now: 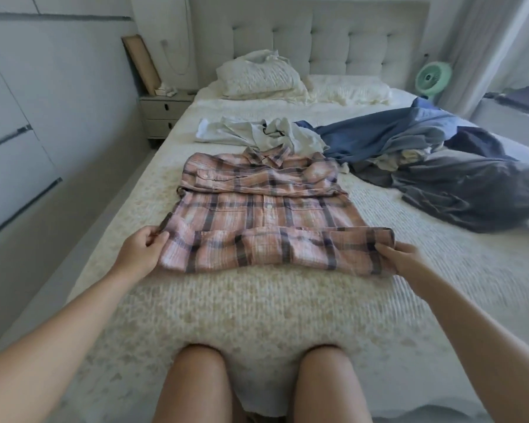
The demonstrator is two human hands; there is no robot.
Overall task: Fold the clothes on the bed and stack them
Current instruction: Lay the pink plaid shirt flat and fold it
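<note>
A pink plaid shirt [263,209] lies flat on the bed [257,315], collar toward the headboard [333,35], its near hem turned up into a band across the front. The left hand [142,250] pinches the left end of that band between thumb and curled fingers; its grip is narrow and holding cloth. The right hand [402,257] grips the right end of the same band, fingers curled round the folded edge. Both hands sit at the shirt's near corners, with the rest of the garment stretching away from them.

Just beyond the collar, touching it, lies a crumpled pale grey garment [257,132]. To its right a heap of blue and dark grey clothes [425,160] spreads toward the bed's right edge, near the shirt's far right corner.

Pillows [263,76] rest against the headboard. A nightstand [162,112] stands left of the bed, and a small green fan [432,76] on the right.
</note>
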